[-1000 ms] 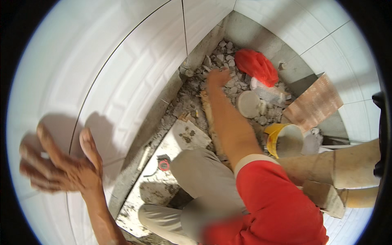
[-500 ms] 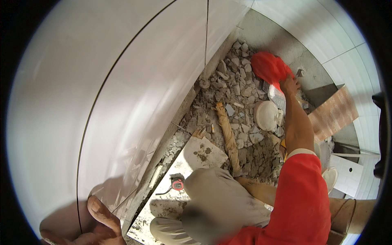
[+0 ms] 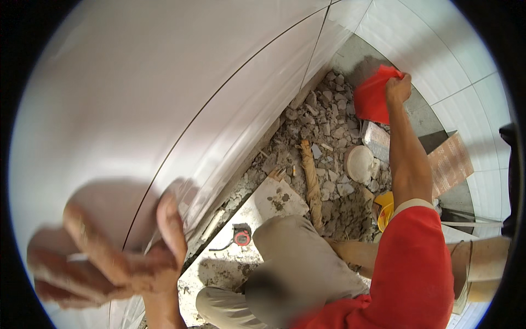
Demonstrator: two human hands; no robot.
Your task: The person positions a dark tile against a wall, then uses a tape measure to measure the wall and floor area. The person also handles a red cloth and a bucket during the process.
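Rubble (image 3: 327, 112) is bordered on the left by a tiled wall (image 3: 164, 82); at the rubble's far end a bag (image 3: 372, 100) is seen, and nearer, a tape measure (image 3: 241, 236) is laid on a board (image 3: 264, 205).

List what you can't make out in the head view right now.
All in the head view:
Crumpled red plastic bag: contents hidden by its own film; the right hand's grip covers part of its edge.
Yellow plastic bucket: right side hidden behind the red fabric sleeve.
Left hand: fingers blurred, so contact with the glossy white tile wall is unclear.
Red-and-black tape measure: any markings too small.
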